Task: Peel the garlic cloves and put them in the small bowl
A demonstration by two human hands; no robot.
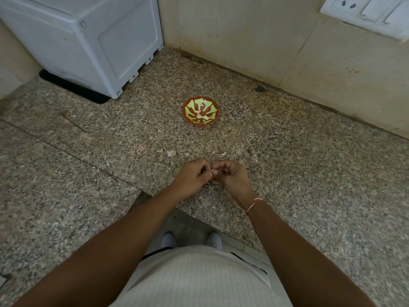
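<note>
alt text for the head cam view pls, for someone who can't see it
Both hands, left hand and right hand, pinch a garlic clove between them above a speckled stone counter. Farther back sits a small red and green bowl holding pale peeled pieces, with a white appliance at the back left.

Looks like a home kitchen to me. There's a speckled granite countertop [287,165] running into a corner, beige wall tiles [243,29] behind it with grimy grout, a white switch and socket plate [367,12] up on the wall, and a white boxy appliance [88,38] parked on a black mat [73,87].
</note>
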